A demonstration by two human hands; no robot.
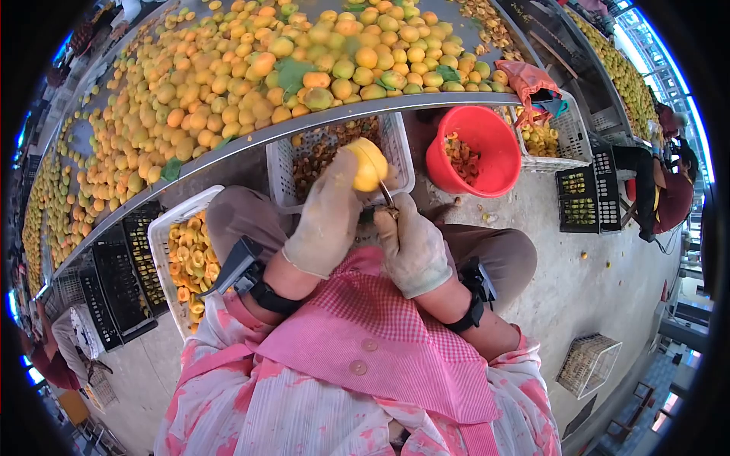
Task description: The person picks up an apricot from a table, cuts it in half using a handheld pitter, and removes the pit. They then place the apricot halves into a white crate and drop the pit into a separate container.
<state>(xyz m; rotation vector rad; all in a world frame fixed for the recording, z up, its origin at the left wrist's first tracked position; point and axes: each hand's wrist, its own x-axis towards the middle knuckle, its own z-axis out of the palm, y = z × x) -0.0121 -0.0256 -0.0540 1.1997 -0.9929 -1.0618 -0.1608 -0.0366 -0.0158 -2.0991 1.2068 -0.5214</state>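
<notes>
While we sit facing the worktop (304, 118), our left hand (325, 219) pinches a yellow fruit (369, 166) between thumb and fingers, raised in front of us above the knees. Our right hand (414, 247) is closed around the handle of a small knife (388, 196), whose thin blade reaches up to the near side of the fruit; how deep it goes, we cannot tell. Both hands wear pale gloves, and they are near each other but apart. Under the fruit, between our knees, stands a white crate (277, 171) holding brownish scraps (310, 166). Just beside it on the right we have a red bucket (494, 148) with more orange scraps inside, and past that another white crate (579, 140) of yellow pieces, a red bag (528, 80) at its upper corner. Close to our left knee a white crate (159, 247) is filled with orange fruit halves (194, 251), and black crates (122, 289) stand farther left. Ahead of us the worktop bears a broad heap of yellow and orange fruit (228, 83), some of it greenish, with a few green leaves (290, 74) among it. Our apron (380, 361) is pink. Well off to the right, a person in a dark red top (677, 201) sits near a black crate (584, 199).
</notes>
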